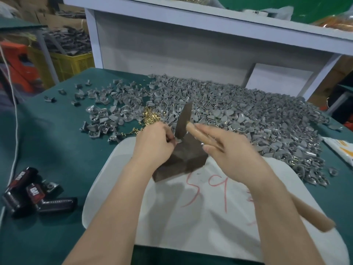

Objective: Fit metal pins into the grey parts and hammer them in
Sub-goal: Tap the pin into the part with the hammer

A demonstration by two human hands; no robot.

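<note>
My right hand (227, 152) grips the wooden handle of a hammer (183, 119), whose dark metal head stands just above a dark metal block (183, 159). My left hand (154, 140) pinches a small grey part on the block's far left corner, right under the hammer head; the part is mostly hidden by my fingers. A small heap of brass pins (150, 117) lies just beyond my left hand. A large pile of grey parts (238, 115) covers the table behind and to the right.
The block rests on a white sheet (200, 213) with red writing, on a green table (57, 150). Black and red boxes (32, 196) lie at the left. Scattered grey parts (99, 104) spread far left. A white shelf unit (181, 46) stands behind.
</note>
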